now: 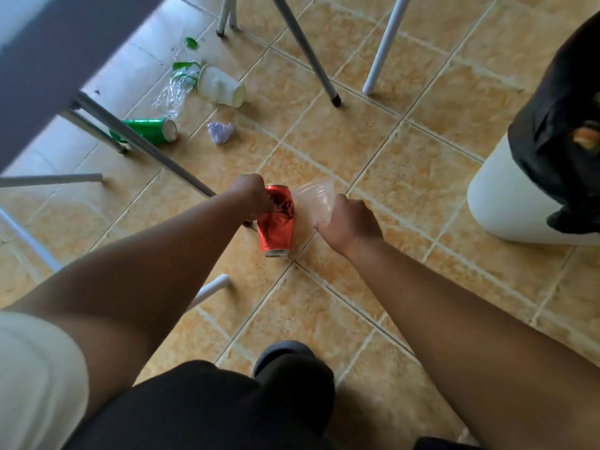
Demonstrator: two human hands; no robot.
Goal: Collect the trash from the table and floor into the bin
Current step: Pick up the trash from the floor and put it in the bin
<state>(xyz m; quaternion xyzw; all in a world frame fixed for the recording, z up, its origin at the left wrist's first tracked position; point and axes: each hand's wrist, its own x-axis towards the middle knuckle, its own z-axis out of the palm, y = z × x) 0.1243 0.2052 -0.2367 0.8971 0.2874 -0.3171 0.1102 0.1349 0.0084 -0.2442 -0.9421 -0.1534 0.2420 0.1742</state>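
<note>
Two hands: both reach down side by side, each clamped on one piece of trash.
Left hand (251, 196): fingers curled round the upper end of a dented red can (276, 228).
Right hand (349, 220): grips a clear plastic cup (316, 198), just beside the can.
Bin (506, 203): white, with a black liner (552, 125), standing to the right, well apart from both hands.
Loose trash: a white paper cup (220, 86), green cup (149, 129), crumpled paper (220, 132), crushed bottle (175, 89) and green cap (191, 42) lie on the tiled floor (406, 177) near the table legs (305, 43).
</note>
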